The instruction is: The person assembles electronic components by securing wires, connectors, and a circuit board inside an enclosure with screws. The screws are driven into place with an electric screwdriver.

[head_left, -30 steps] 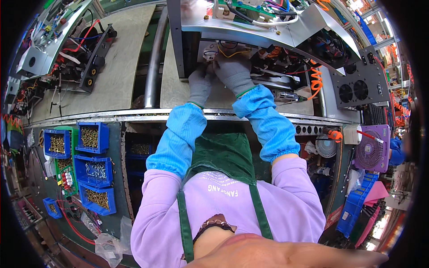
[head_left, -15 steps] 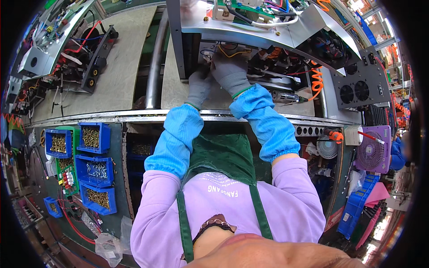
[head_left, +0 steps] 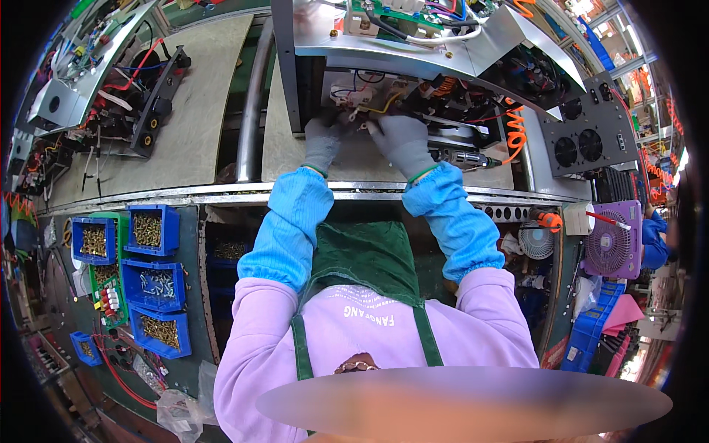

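Both hands wear grey gloves and work at the lower front of a metal power-unit chassis (head_left: 413, 63). My left hand (head_left: 323, 144) is by its dark side panel, fingers curled inward; shadow hides the tips and what they hold. Beside it, my right hand (head_left: 404, 144) has its thumb and fingertip closed at a small shiny metal piece (head_left: 362, 126), too small to name. Just above the fingertips, a yellow wire (head_left: 388, 103) ends in a metal lug (head_left: 354, 114). Blue and dark wires (head_left: 354, 90) show inside the opening.
A power screwdriver (head_left: 465, 158) on an orange coiled cord (head_left: 515, 133) lies right of my right hand. Blue screw bins (head_left: 153, 284) stand at left. A second open chassis (head_left: 133, 88) sits far left, a fan panel (head_left: 591, 140) at right. A metal rail (head_left: 369, 189) crosses in front.
My right hand has drawn back toward me and right, apart from the left. The yellow wire's lug and the wires inside the opening now show. My left hand has shifted slightly.
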A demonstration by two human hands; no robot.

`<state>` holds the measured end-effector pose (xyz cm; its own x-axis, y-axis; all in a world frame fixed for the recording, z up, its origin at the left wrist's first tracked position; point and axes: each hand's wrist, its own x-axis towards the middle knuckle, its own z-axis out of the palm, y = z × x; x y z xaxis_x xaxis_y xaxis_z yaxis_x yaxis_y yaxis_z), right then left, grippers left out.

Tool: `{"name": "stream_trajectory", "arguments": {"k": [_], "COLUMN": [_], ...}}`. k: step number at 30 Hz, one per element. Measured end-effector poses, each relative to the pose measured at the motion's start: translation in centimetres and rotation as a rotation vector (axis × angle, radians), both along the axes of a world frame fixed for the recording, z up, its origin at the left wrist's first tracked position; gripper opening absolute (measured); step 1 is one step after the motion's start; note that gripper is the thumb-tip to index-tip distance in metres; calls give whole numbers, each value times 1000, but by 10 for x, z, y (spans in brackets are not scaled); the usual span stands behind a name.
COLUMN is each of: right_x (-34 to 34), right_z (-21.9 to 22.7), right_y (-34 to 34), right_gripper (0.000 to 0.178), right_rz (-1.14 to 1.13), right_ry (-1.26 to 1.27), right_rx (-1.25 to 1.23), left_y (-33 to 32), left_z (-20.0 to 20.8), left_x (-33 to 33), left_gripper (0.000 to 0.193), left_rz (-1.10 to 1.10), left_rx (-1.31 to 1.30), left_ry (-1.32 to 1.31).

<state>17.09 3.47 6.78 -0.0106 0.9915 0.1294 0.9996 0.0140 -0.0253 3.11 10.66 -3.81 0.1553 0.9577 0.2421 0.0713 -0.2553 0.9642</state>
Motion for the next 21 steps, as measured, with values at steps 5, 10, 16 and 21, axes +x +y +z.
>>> {"name": "stream_trajectory", "arguments": {"k": [5, 10, 16, 21], "right_x": [-15, -17, -18, -23], "right_z": [-19, -19, -19, -18], "right_y": [23, 32, 37, 36], "right_gripper": [26, 23, 25, 31], "right_rz": [74, 7, 29, -26], "right_ry": [7, -49, 54, 1], "right_rx": [274, 252, 169, 316], "left_y": [6, 7, 11, 6], "left_z": [-13, -16, -21, -5], "left_x": [3, 3, 1, 0], "left_gripper": [30, 34, 37, 41], "left_rz": [-4, 14, -21, 22], "left_rx": [-99, -39, -119, 66], "left_ry": [42, -8, -52, 115]}}
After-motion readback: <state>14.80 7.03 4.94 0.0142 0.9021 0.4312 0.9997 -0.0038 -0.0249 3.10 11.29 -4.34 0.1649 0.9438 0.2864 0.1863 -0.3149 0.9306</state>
